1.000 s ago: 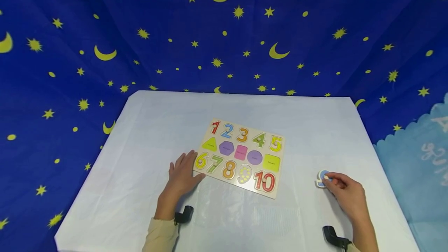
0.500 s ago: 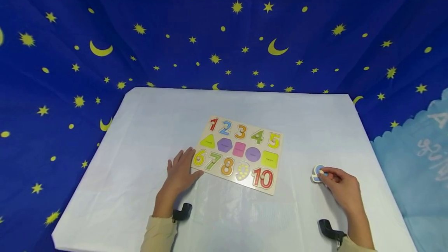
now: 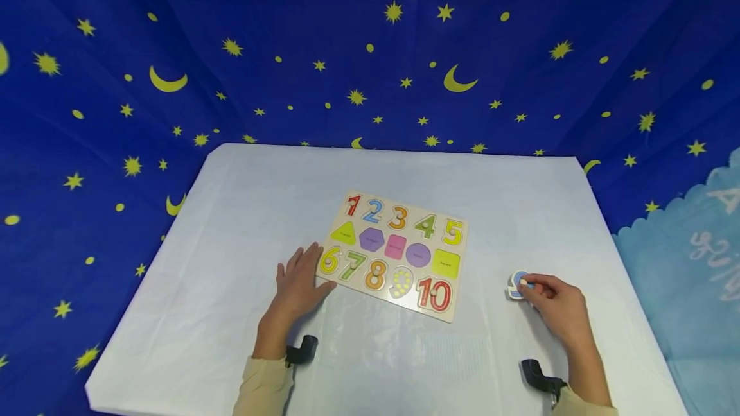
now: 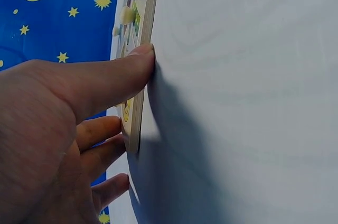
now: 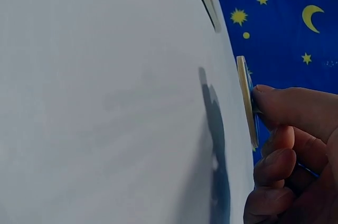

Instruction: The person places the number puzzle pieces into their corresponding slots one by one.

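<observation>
The wooden number puzzle board (image 3: 424, 310) lies tilted on the white table, with number pieces 1 to 8 and 10 in it. Its 9 recess (image 3: 401, 282) shows yellow dots and no piece. My left hand (image 3: 297, 284) rests at the board's lower-left corner, fingers extended; in the left wrist view its thumb (image 4: 113, 76) touches the front edge. Right of the board, my right hand (image 3: 557, 307) pinches a blue number 9 piece (image 3: 516, 289) by its knob. Seen edge-on in the right wrist view, this piece (image 5: 246, 97) stands off the tabletop, its face partly hidden by fingers.
The white-covered table (image 3: 260, 198) spreads around the board. A blue curtain (image 3: 277, 18) with yellow moons and stars hangs behind and to the left; a light-blue printed cloth (image 3: 682, 275) is at the right. Black camera mounts (image 3: 302, 350) sit at both wrists.
My right hand has moved slightly left toward the board, carrying the number 9 piece. The left hand stays at the board's corner. The head view has shifted a little.
</observation>
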### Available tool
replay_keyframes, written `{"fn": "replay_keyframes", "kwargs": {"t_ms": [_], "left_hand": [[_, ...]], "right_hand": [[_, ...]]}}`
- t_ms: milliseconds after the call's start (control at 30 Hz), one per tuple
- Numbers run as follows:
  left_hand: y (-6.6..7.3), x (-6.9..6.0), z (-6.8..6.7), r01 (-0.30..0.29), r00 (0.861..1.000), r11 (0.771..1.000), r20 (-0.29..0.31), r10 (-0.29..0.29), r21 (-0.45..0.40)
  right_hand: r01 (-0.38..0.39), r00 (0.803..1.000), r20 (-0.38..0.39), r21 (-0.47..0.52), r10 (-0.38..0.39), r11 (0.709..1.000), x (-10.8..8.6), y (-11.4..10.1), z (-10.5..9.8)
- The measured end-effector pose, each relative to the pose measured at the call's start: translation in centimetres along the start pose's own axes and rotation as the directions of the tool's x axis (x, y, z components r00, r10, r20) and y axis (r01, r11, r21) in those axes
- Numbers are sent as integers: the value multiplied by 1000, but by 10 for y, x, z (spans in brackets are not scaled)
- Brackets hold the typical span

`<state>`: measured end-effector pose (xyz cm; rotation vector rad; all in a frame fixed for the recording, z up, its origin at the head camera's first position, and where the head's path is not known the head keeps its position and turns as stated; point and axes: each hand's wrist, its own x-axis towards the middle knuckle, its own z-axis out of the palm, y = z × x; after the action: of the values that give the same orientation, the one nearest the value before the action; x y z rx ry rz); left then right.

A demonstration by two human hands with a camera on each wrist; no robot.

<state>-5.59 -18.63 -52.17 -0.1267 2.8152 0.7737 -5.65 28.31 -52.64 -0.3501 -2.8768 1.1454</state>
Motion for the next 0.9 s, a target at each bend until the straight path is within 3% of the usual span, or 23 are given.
{"fn": "replay_keyframes", "kwargs": {"t_ms": [400, 900], "left_hand": [[-3, 1, 2, -5, 1000, 1000, -4, 5, 8], [-4, 1, 4, -2, 1000, 1000, -9, 2, -2]], "right_hand": [[56, 998, 30, 39, -57, 998, 5, -16, 13], [30, 996, 78, 18, -32, 999, 4, -30, 34]]}}
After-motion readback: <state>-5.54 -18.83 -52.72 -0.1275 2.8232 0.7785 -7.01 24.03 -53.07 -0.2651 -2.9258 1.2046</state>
